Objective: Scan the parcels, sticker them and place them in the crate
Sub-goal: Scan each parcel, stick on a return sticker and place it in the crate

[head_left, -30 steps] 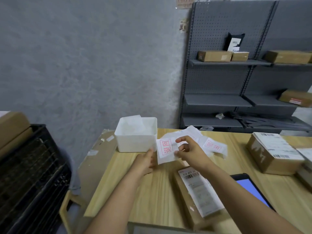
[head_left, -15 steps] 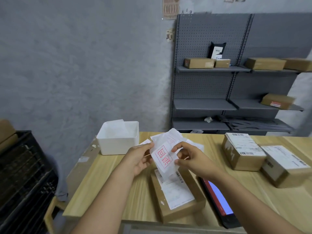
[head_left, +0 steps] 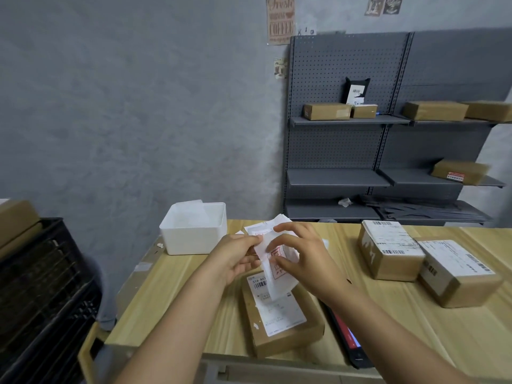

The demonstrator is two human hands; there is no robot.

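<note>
left hand [head_left: 235, 259] pinches sticker sheet [head_left: 273, 268] | right hand [head_left: 302, 259] pinches it | above parcel [head_left: 282, 317]

Both hands, left hand [head_left: 235, 256] and right hand [head_left: 302, 259], pinch a sticker sheet [head_left: 273, 268] (red print) above a parcel [head_left: 279, 320].

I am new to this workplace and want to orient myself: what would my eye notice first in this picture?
First, the two hands at the centre: the left hand and right hand hold a white sticker sheet with red print above a brown parcel on the wooden table. Two more parcels stand to the right, a black crate at far left.
</note>
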